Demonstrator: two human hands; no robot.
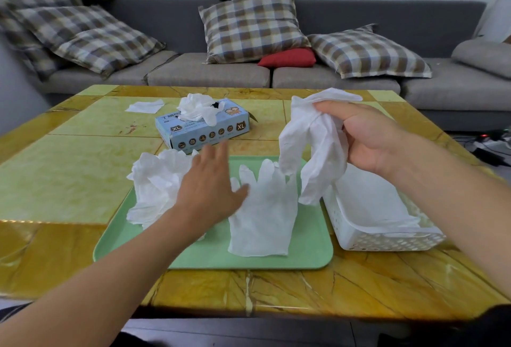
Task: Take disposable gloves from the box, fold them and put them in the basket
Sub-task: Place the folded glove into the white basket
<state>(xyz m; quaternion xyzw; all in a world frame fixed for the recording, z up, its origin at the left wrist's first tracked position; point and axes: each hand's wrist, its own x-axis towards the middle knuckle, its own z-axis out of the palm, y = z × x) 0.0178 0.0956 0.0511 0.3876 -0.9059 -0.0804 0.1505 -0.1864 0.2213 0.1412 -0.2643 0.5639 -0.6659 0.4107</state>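
My right hand (370, 136) pinches a limp, featherlight glove (312, 147) at two o'clock, left hand (213, 189) spread; I would grip its cuff.

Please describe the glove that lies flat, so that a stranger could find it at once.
On the yellow table lies a green tray. The flat glove is on its right half, fingers toward the sofa, unlike the crumpled gloves heaped left.
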